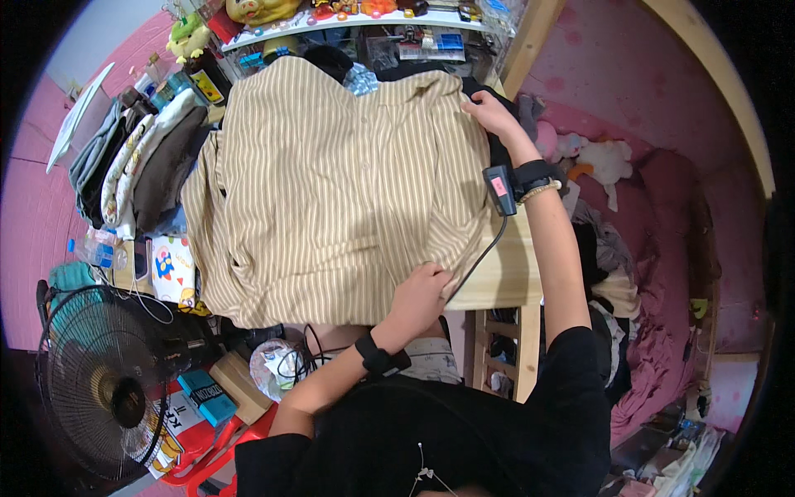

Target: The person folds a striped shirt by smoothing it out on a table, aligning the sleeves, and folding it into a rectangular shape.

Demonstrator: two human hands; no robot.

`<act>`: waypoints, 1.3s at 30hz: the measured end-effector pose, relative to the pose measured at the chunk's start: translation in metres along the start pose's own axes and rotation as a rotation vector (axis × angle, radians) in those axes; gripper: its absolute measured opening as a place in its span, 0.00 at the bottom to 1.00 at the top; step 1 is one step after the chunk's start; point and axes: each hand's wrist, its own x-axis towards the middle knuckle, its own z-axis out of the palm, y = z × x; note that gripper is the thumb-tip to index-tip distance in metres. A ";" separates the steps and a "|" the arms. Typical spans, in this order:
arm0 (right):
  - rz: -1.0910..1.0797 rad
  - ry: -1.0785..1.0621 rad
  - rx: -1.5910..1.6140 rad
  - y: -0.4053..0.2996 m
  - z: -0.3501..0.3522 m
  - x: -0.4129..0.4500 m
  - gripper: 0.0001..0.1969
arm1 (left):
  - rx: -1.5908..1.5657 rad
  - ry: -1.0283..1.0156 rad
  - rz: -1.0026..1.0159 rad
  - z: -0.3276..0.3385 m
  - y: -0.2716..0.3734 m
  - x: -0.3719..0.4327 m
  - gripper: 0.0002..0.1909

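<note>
A tan-and-white striped button shirt (310, 186) lies spread over the wooden table, front side up, its surface creased. Its lower edge hangs past the table's near edge. My left hand (422, 298) is closed on the fabric at the lower right of the shirt. At the upper right, my right hand (492, 117) pinches the shirt near the shoulder between thumb and fingers. A black strap with a small cabled device (500, 189) sits on my right wrist, and a black band (372, 354) is around my left wrist.
Folded clothes (149, 168) stand stacked left of the shirt. A black fan (105, 385), a red plastic stool (214, 456) and a lined waste bin (279, 366) are at lower left. A shelf (360, 23) edges the back. Bare tabletop (509, 267) shows at right, beside a bed (658, 310).
</note>
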 end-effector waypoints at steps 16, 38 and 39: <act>-0.216 0.016 0.501 -0.070 0.000 0.013 0.04 | -0.692 -0.092 -0.323 -0.054 -0.010 -0.022 0.09; -0.704 -0.686 -0.550 -0.072 0.115 -0.139 0.25 | -0.128 0.445 -0.394 -0.098 -0.042 -0.105 0.04; -0.698 -0.729 -0.632 -0.075 0.123 -0.146 0.24 | -0.086 0.333 -0.351 -0.097 -0.036 -0.090 0.08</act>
